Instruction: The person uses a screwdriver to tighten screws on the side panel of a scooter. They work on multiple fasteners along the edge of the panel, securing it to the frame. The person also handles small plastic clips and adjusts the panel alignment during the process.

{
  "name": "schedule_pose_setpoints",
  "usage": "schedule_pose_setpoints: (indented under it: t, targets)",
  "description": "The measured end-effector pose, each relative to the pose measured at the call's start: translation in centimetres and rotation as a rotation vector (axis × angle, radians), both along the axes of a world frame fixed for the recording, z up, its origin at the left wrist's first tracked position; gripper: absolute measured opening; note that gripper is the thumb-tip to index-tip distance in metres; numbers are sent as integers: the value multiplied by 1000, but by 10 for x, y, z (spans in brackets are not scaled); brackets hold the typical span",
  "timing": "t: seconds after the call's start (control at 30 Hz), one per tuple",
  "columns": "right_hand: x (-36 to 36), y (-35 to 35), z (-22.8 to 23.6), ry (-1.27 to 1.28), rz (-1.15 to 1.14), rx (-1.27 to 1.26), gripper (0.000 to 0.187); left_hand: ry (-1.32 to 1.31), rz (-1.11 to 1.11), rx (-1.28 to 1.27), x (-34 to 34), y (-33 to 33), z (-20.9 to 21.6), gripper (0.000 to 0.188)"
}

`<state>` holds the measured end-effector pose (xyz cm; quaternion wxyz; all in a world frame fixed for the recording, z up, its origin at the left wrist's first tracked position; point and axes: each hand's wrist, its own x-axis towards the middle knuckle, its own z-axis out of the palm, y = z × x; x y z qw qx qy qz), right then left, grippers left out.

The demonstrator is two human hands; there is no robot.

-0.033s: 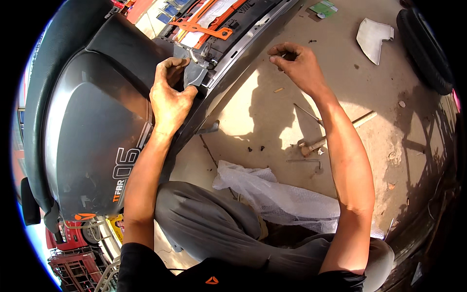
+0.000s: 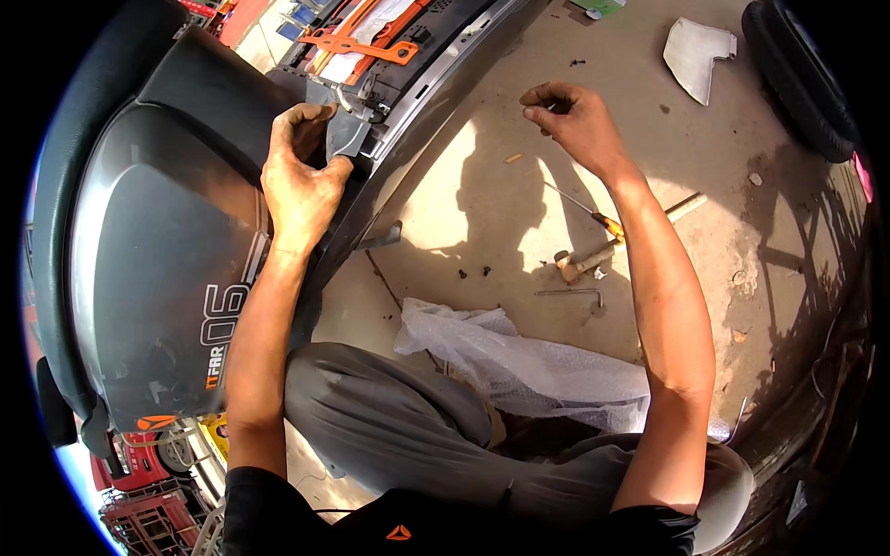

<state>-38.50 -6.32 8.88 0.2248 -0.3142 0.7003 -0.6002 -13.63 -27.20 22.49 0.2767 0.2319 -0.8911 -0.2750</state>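
A grey electric scooter (image 2: 162,241) stands on my left, with a dark seat along its far side. My left hand (image 2: 304,185) is curled round a small grey plastic piece (image 2: 347,135) at the corner of the scooter's open compartment, thumb below it and fingers above. Metal fittings (image 2: 357,104) sit just beyond that piece. My right hand (image 2: 573,122) hovers over the floor, away from the scooter, thumb and forefinger brought close together. Whatever may be between those fingertips is too small to make out.
Inside the compartment lies an orange strap or bracket (image 2: 362,46). On the floor are a screwdriver (image 2: 607,223), a wooden-handled hammer (image 2: 593,263), a hex key (image 2: 575,294), bubble wrap (image 2: 519,366), a pale cut-out panel (image 2: 697,57) and a black tyre (image 2: 795,79).
The whole view has shifted slightly, so the scooter and floor items sit further left and higher. More of the screwdriver's handle shows beside my right forearm. Both hands keep nearly the same pose.
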Motion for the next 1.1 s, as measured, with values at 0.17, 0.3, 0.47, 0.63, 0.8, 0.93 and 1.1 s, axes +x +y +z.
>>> schedule_pose_setpoints:
  t: [0.17, 0.3, 0.47, 0.63, 0.8, 0.93, 1.1]
  targets:
    - [-10, 158, -131, 427, 166, 1007, 41, 65, -70, 7, -6, 3, -10, 52]
    - [43, 188, -162, 478, 91, 885, 67, 21, -32, 24, -2, 6, -15, 52]
    - [35, 168, -172, 406, 41, 651, 29, 10, -17, 47, -10, 6, 7, 57]
    - [51, 128, -46, -446, -55, 123, 44, -5, 1, 66, -8, 4, 11, 57]
    - [98, 90, 49, -221, 85, -134, 48, -8, 4, 51, -2, 5, 6, 56]
    - [114, 60, 68, 163, 23, -124, 44, -11, 0, 39, -4, 7, 6, 55]
    - [120, 44, 83, 385, -76, -133, 35, -15, 5, 17, -6, 9, 6, 55]
